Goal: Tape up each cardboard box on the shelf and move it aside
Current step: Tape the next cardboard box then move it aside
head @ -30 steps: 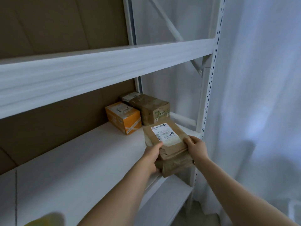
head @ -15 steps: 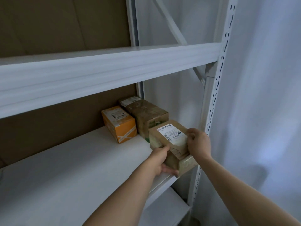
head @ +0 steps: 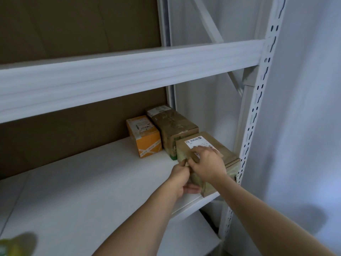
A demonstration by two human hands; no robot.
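A brown cardboard box (head: 220, 147) with a white label sits at the right end of the white shelf (head: 83, 191), its near end at the shelf's front edge, right in front of another brown box (head: 175, 129). My left hand (head: 180, 180) grips its near left corner, thumb at the top edge and fingers along the side. My right hand (head: 206, 163) rests flat on the box top, partly covering the label.
An orange box (head: 145, 139) stands left of the far brown box, and a labelled box (head: 159, 110) lies behind them. The upper shelf beam (head: 129, 71) hangs overhead. A perforated upright (head: 258, 111) and white curtain (head: 304, 126) bound the right. A blurred yellow-green object (head: 11, 246) sits bottom left.
The labelled brown box went from tilted in the air at the shelf's edge to lying on the shelf by the other boxes. My right hand shifted from its right side onto its top.
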